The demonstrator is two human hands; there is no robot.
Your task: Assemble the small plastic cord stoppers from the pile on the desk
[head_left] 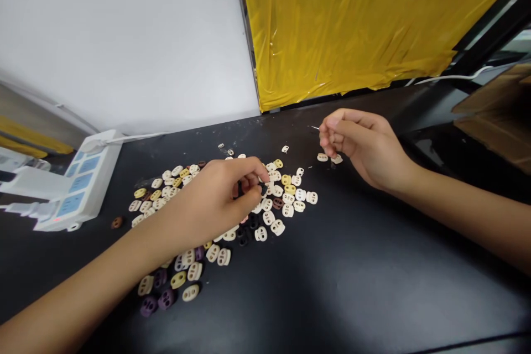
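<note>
Many small two-hole cord locks (pixel 277 227) in cream, yellow, brown, purple and black lie loosely spread on the dark table. My left hand (pixel 226 196) is closed in a pinch over the middle of the spread, covering part of it. Between its thumb and index finger shows a bit of a black cord lock (pixel 263 188), mostly hidden. Farther right, my right hand (pixel 360 144) is raised with its fingertips pressed together. A thin pale needle-like piece (pixel 316 128) sticks out from them to the left. Just below those fingertips lie two cream cord locks (pixel 322 157).
At the left stands a white power strip (pixel 108 149) with plugs in it and a cable along the wall. A white panel (pixel 136 38) and yellow plastic sheeting (pixel 352 22) border the table (pixel 332 287) at the back. A cardboard box (pixel 493 116) is at the right.
</note>
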